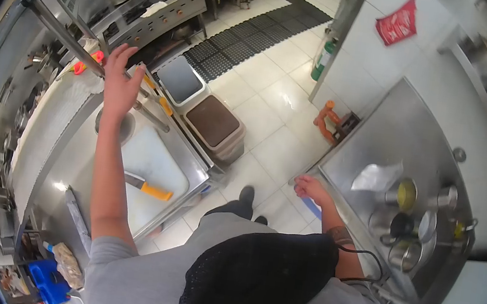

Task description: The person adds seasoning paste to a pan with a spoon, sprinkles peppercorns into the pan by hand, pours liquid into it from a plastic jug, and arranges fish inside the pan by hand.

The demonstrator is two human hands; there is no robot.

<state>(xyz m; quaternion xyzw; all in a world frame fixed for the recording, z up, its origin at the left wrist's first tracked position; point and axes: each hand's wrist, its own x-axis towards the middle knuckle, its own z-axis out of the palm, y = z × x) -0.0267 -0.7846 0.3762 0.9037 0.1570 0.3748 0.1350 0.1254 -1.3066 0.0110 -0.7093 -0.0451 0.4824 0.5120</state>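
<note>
My left hand (122,77) is raised at the far end of the left counter, fingers stretched and spread, near a metal post (66,27). Whether it touches the post I cannot tell. Red-orange handled tools (88,62) lie just beyond it. Below my left forearm, a knife (156,191) with a yellow handle rests on a white cutting board (156,159). My right hand (312,190) hangs beside the edge of the steel sink counter (375,132), its fingers loosely bent and nothing visible in them.
Lidded bins, one grey (180,80) and one brown (213,121), stand past the left counter. A black rubber mat (259,34) covers the floor ahead. Pots and a yellow-lined container (405,195) sit on the right counter. A stove (150,23) is far left.
</note>
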